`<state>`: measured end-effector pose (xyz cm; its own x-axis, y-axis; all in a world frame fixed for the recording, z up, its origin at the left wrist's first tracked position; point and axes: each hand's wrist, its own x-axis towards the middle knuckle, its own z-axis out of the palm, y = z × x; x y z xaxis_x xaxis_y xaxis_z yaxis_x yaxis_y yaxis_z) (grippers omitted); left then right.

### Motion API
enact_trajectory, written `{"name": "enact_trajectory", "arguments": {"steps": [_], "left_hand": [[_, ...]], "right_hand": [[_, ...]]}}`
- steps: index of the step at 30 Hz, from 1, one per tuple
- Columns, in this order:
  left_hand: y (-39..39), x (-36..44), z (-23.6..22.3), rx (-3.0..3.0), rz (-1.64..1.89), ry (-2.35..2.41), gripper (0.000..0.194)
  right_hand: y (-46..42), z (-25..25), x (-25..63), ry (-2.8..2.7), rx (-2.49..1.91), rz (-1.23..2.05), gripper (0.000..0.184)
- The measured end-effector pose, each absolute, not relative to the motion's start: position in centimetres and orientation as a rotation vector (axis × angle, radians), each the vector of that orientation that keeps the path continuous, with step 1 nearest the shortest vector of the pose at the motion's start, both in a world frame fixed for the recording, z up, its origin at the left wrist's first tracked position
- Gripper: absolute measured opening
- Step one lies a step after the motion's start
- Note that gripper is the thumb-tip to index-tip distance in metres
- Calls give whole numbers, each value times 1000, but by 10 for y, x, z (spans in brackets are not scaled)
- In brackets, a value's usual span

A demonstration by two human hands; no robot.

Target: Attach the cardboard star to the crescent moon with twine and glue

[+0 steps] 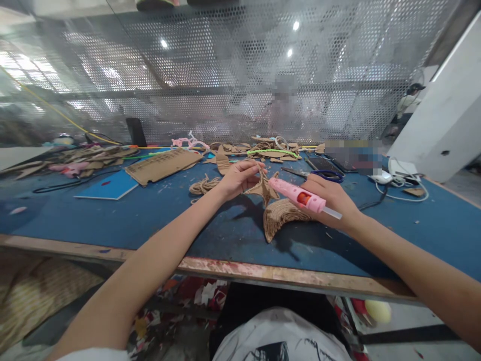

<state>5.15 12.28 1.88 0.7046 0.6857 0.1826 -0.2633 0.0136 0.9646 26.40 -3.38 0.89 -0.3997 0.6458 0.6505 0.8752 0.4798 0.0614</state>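
Observation:
My left hand (237, 178) pinches a small star-shaped cardboard piece (263, 188) and holds it just above the blue table (112, 215). My right hand (332, 200) is wrapped round a pink glue gun (296, 194), whose nozzle points left at the cardboard piece. A clear glue stick juts out of the gun's back end. Below the gun, a curved piece wound with twine (280, 216) lies on the table, partly under my right hand.
A coil of twine (203, 186) lies left of my left hand. Cardboard scraps (161, 165), a blue sheet (110, 186), scissors (325, 175), cables and a white charger (383, 177) lie further back. A perforated metal screen stands behind the table. A person stands far right.

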Motion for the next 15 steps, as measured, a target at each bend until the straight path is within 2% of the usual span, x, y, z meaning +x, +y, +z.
{"name": "enact_trajectory", "arguments": {"steps": [15], "left_hand": [[124, 52, 19, 1458, 799, 387, 39]], "right_hand": [[-36, 12, 259, -2139, -1238, -535, 21]]}}
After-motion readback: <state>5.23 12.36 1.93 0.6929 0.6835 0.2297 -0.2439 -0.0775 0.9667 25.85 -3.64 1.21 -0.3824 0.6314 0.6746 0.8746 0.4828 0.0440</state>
